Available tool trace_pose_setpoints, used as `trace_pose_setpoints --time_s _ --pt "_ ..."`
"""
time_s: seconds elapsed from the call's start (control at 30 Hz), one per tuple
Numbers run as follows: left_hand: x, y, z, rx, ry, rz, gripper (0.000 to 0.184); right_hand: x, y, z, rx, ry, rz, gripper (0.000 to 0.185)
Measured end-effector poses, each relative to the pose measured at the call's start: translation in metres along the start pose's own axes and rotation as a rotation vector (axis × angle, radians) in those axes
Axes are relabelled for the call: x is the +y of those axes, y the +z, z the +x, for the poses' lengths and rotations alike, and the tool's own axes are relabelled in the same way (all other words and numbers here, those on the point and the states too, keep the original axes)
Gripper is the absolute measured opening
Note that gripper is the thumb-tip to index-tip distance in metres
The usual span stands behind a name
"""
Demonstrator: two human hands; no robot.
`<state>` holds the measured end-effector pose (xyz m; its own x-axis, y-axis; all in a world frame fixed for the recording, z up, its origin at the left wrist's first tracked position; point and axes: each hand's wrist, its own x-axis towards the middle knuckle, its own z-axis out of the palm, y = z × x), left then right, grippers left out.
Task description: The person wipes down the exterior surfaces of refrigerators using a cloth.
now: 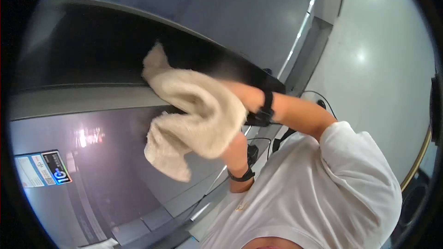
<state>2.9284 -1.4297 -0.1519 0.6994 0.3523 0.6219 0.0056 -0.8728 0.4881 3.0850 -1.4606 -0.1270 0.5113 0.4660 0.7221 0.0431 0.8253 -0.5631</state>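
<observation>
A fluffy beige cloth (198, 115) is bunched and folded in front of a dark, glossy panel, one corner sticking up and another hanging down. My right hand (233, 91), blurred, holds its upper part; a black watch is on that wrist. Lower down, my left hand (236, 148) holds the cloth near its lower edge, with a black band on the wrist. The cloth covers the fingers of both hands.
A glossy screen-like surface (110, 157) with a blue and white label (44, 168) lies at lower left. Above is a dark grey panel (230, 9). Thin black cables (318, 94) run near my arms over a pale floor (378, 37).
</observation>
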Motion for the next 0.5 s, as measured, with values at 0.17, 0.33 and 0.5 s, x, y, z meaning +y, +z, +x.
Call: trace_pose_setpoints --time_s 0.17,0.33,0.5 --pt "-0.009 0.011 -0.022 -0.071 -0.201 0.121 0.063 0.027 -0.019 -0.068 0.107 0.284 0.181 0.043" --pt "-0.001 0.033 -0.032 -0.088 -0.342 0.246 0.068 0.014 -0.026 -0.089 0.099 0.521 0.38 0.045" --pt "0.012 0.033 -0.028 0.005 -0.315 0.138 0.076 -0.054 -0.037 -0.072 0.114 0.534 0.326 0.052"
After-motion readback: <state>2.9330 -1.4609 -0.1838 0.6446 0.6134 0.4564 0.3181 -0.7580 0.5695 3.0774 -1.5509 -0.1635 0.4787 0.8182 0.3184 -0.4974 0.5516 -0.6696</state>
